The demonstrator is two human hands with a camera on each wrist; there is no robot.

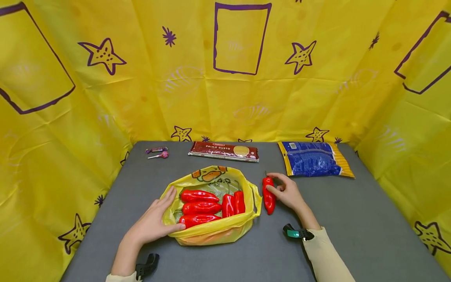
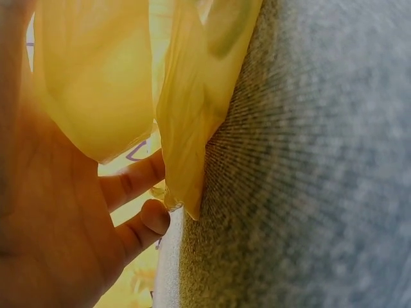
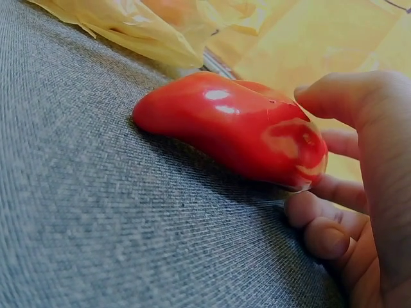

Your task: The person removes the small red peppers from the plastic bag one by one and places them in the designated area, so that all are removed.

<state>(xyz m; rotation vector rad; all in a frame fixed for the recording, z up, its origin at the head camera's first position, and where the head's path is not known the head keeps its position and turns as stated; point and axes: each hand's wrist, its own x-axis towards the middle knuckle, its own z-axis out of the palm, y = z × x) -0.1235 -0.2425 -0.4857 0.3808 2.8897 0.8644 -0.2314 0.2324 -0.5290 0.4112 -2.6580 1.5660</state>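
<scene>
Right hand (image 1: 289, 192): fingers curled around the stem end of a red pepper (image 1: 269, 194), grasping it while it lies on the grey tabletop (image 1: 352, 219), just beside the right edge of the yellow bag (image 1: 215, 231). In the right wrist view, thumb above and fingers (image 3: 327, 234) under the wide end of the pepper (image 3: 231, 131), tip of the pepper pointing toward the bag (image 3: 128, 32).

Left hand (image 1: 155, 221): released, fingers straight and spread, resting flat on the left rim of the bag, thumb along the front edge. In the left wrist view, fingers (image 2: 138, 179) against the thin yellow plastic (image 2: 186, 128), the tabletop (image 2: 308, 167) right next to it.

Inside the open bag: five more red peppers (image 1: 199, 207), three lying crosswise on the left, two standing lengthwise on the right, all touching each other.

Farther away, along the back edge of the tabletop: a dark red pasta packet (image 1: 224, 151) in the middle, a blue packet with yellow edge (image 1: 313, 158) on the right, a pink lollipop (image 1: 160, 156) and a small wrapped candy (image 1: 156, 149) on the left. All around, yellow cloth (image 1: 105, 98) with purple stars.
</scene>
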